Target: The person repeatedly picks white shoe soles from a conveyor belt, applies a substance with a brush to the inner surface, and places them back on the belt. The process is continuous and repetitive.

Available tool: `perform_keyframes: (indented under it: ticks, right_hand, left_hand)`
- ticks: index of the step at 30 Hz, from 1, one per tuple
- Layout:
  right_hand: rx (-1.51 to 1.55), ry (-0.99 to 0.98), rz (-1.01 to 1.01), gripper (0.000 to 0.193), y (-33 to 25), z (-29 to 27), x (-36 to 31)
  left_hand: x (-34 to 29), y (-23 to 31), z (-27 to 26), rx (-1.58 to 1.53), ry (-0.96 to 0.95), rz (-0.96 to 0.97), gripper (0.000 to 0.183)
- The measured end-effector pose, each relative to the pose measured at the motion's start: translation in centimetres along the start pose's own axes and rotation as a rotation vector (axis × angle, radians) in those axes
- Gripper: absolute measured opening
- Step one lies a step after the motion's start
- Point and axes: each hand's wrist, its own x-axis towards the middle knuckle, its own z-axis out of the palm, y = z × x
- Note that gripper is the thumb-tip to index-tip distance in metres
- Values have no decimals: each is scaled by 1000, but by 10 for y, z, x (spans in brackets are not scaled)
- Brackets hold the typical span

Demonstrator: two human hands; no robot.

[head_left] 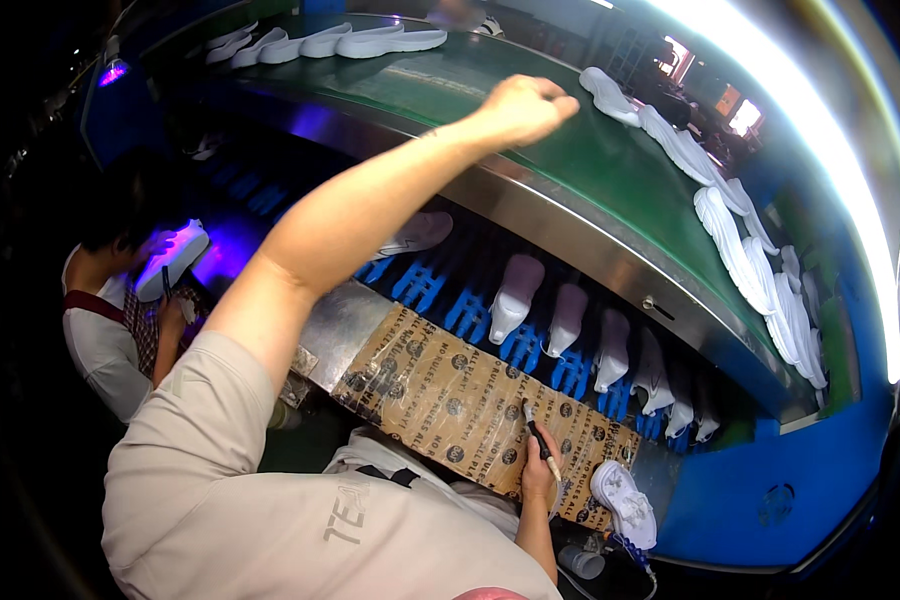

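Observation:
My left hand (526, 112) is raised over the green conveyor belt (410, 105), its fingers curled in, with no object visible in them. Just right of it, white shoe soles (610, 97) lie in a line along the belt. In my right hand (540, 474) is a thin brush (542, 440) with a dark handle and a pale tip. The tip points away from me, over a cardboard-covered bench (450, 400) with printed patterns. A white shoe (624, 503) rests by the bench's right end.
Pale shoe uppers (517, 298) stand on a lower row of blue holders (467, 316) beneath the belt's metal edge. More soles (390, 41) lie at the far left of the belt. A co-worker (120, 310) at left holds a shoe (173, 258) under purple light. A clear cup (582, 562) sits below the bench.

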Motion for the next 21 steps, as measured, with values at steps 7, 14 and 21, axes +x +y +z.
perform_keyframes:
  ticks: [7,14,21]
  right_hand:
    - [-86,36,-87,26,-12,1,5]
    - [-160,38,-115,29,3,-3,3]
    - [-134,22,-159,28,-10,2,9]
  left_hand:
    - [97,-216,-165,956,364,-588,86]
    - [123,-277,-223,1092,281,-487,70]
    - [90,-253,-223,970,295,-293,73]
